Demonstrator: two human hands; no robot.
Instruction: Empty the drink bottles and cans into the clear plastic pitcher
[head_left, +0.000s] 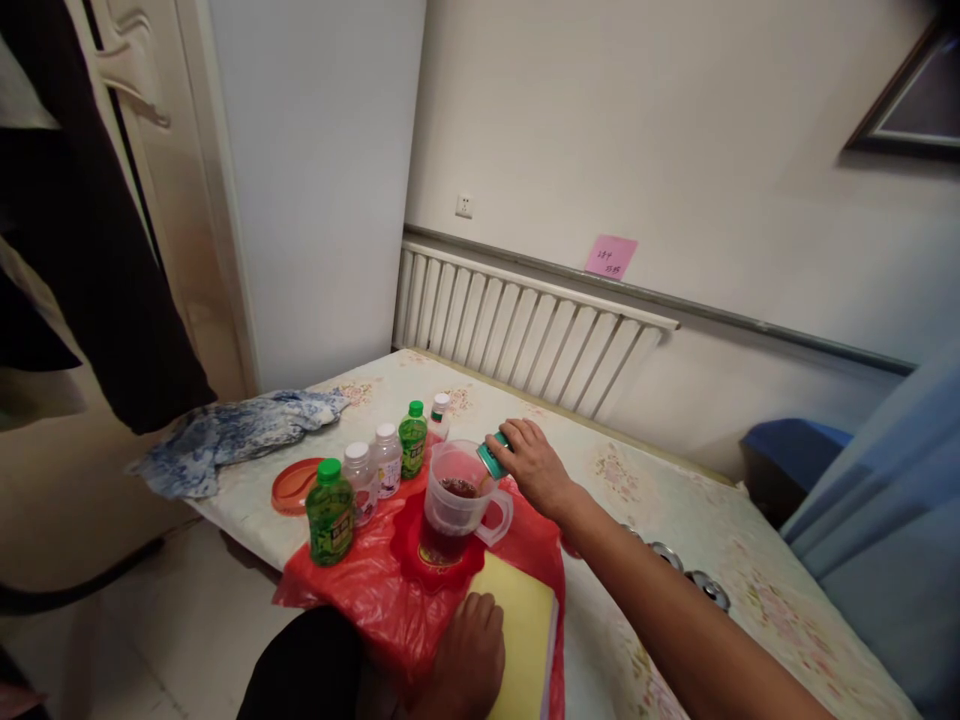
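Note:
My right hand (534, 468) is wrapped round a small green can (492, 457), tilted with its top over the rim of a clear plastic pitcher (459, 470). A thin stream seems to run from the can into the pitcher. Dark reddish-brown liquid (448, 540) fills the pitcher's lower part. The pitcher stands on a red scalloped plate (471, 566), its handle facing right. Near the table's front, my left hand (471, 645) rests with curled fingers on the left edge of a yellow pad of paper (519, 625). Nothing shows in that hand, and its palm side is hidden.
Left of the pitcher stand green-capped bottles (330, 520) and white-capped bottles (360, 490). A red plastic bag (360, 595) lies beneath. Also around: an orange-red lid (296, 485), a blue-white cloth (255, 435), several cans (706, 588) behind my right forearm, a blue bin (787, 450), a radiator (517, 325).

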